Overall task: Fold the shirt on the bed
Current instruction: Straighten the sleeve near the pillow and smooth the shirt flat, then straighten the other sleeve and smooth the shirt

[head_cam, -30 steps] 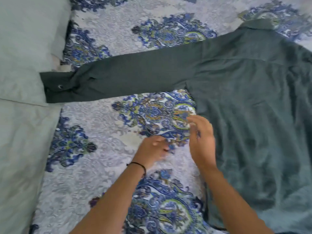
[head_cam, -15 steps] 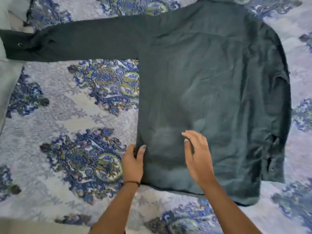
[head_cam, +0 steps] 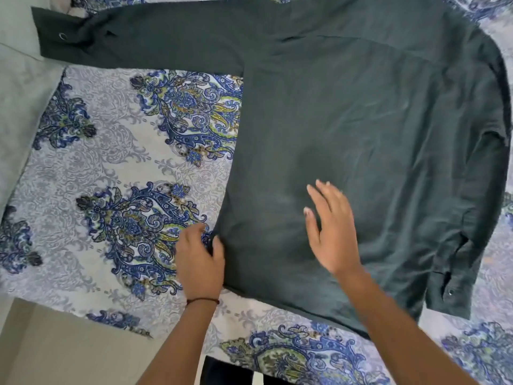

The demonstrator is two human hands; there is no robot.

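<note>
A dark green long-sleeved shirt (head_cam: pixel 361 134) lies spread on the bed (head_cam: pixel 116 162), which has a grey cover with blue floral patterns. One sleeve (head_cam: pixel 138 37) stretches out to the left, its cuff near the pillow. The other sleeve lies folded down along the shirt's right side. My left hand (head_cam: pixel 200 259) pinches the shirt's left side edge near the hem. Just above the lower middle of the shirt, my right hand (head_cam: pixel 330 229) hovers flat, with its fingers apart.
A pale grey-green pillow (head_cam: pixel 19 101) lies at the left, under the sleeve cuff. The bed's near edge runs along the bottom left, with bare floor (head_cam: pixel 69 351) beyond it.
The view has swung to centre on the shirt. Both hands went from the shirt's left edge down to its lower part; the left fingers have curled onto the side edge.
</note>
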